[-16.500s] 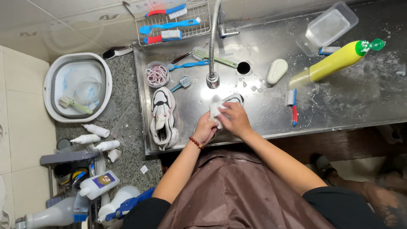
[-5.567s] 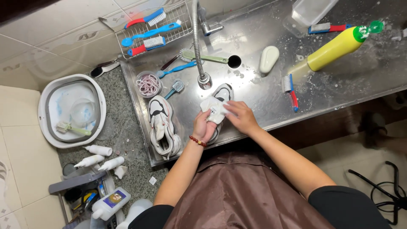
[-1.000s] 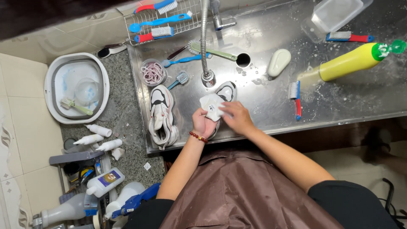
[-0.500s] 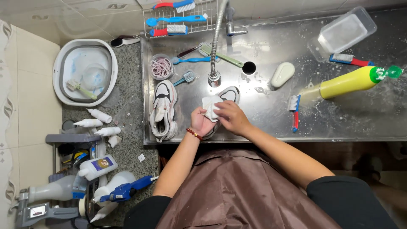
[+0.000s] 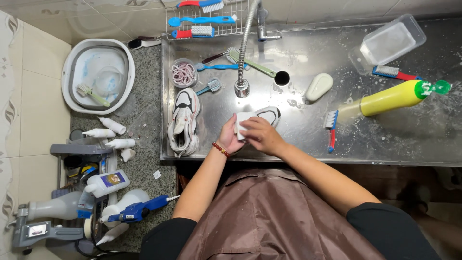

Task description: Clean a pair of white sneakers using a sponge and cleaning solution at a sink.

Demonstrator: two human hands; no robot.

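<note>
Close to the person, the left hand (image 5: 228, 139) and the right hand (image 5: 258, 136) are pressed together around a white cloth (image 5: 243, 123), fingers curled on it. The cloth sits on a white and black shoe (image 5: 266, 114) in the wet metal sink (image 5: 385, 139). Just to the left lies a second shoe (image 5: 183, 121). Farther back the tap head (image 5: 241, 88) hangs near the drain hole (image 5: 282, 78). A yellow bottle (image 5: 392, 97) lies on its side, well apart to the right.

Steel sink bench (image 5: 385, 144) carrying white sneaker (image 5: 184, 121) | second sneaker (image 5: 267, 114) | yellow bottle (image 5: 389, 97) lying on its side | red-blue brush (image 5: 330, 129) | pale soap-shaped block (image 5: 319, 86) | clear tub (image 5: 392, 40) sitting near back edge
</note>
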